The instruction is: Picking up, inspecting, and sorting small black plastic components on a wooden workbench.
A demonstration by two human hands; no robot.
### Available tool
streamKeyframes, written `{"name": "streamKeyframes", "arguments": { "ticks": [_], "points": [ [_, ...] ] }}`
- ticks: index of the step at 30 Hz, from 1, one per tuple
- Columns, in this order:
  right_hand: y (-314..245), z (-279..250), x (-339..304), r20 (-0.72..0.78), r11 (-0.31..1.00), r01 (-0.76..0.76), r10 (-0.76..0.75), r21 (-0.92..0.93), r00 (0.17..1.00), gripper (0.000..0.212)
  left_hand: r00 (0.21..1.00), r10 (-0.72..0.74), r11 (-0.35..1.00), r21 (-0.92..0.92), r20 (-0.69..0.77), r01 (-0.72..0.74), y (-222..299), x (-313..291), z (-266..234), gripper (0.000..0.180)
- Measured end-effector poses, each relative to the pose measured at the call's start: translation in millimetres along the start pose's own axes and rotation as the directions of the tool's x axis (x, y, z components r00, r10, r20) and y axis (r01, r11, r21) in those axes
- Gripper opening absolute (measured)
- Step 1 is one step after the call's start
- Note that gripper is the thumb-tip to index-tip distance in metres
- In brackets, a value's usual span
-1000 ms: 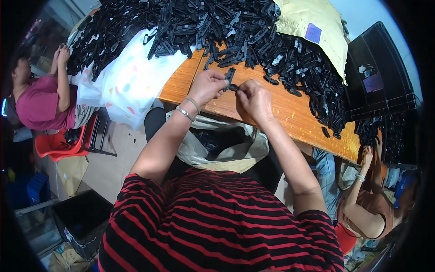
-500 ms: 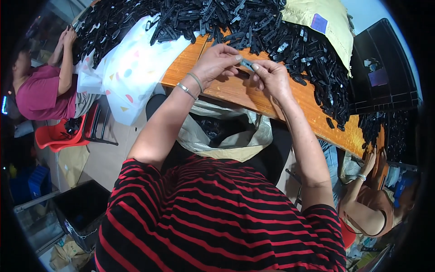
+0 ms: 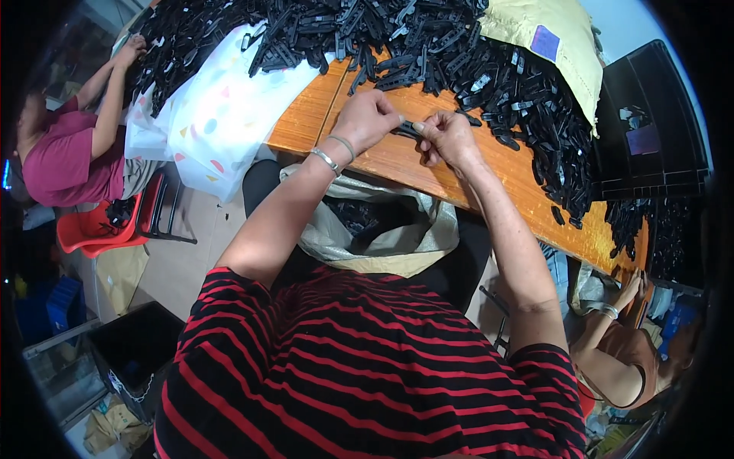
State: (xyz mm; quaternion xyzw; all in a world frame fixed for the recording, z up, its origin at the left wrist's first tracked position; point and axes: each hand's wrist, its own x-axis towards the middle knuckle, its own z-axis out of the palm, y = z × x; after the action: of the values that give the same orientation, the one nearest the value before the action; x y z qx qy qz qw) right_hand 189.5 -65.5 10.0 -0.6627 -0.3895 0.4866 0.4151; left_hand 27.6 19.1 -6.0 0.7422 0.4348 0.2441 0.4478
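Observation:
Above the near edge of the wooden table (image 3: 367, 155), my two hands meet at a small, narrow black plastic piece (image 3: 409, 128). My left hand (image 3: 365, 120), with a bracelet at its wrist, pinches at the piece's left end. Thumb and fingers of my right hand (image 3: 449, 139) are closed on its right end. Fingers cover part of the piece, so its exact kind cannot be made out. Just beyond my hands spreads a large heap of similar black plastic pieces (image 3: 436, 46).
An open woven sack (image 3: 417, 260) with dark contents lies at my lap. White patterned plastic sheeting (image 3: 206, 130) drapes over the table's left. A pale yellow sack (image 3: 566, 61) rests on the heap. People sit at left (image 3: 69, 157) and right (image 3: 615, 356). A black crate (image 3: 141, 352) stands lower left.
Both hands have come slightly down, and the left fingers have curled in closer. The piece, greyish and raised before, now appears darker and lower. The person at left has shifted their hands.

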Motion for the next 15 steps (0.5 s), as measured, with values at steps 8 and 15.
{"name": "streamKeyframes", "arguments": {
  "ticks": [8, 15],
  "points": [
    [3.9, 0.1, 5.1, -0.025, 0.954, 0.08, -0.091, -0.288, 0.996, 0.027, 0.99, 0.125, 0.954, 0.283, -0.063, -0.102, 10.1, -6.3, 6.6, 0.025],
    [-9.2, -6.2, -54.1, 0.18, 0.866, 0.141, -0.061, -0.479, 0.982, 0.02, 0.969, 0.028, 0.992, 0.114, 0.244, -0.058, 3.1, -47.5, -36.2, 0.021]
  ]
}}
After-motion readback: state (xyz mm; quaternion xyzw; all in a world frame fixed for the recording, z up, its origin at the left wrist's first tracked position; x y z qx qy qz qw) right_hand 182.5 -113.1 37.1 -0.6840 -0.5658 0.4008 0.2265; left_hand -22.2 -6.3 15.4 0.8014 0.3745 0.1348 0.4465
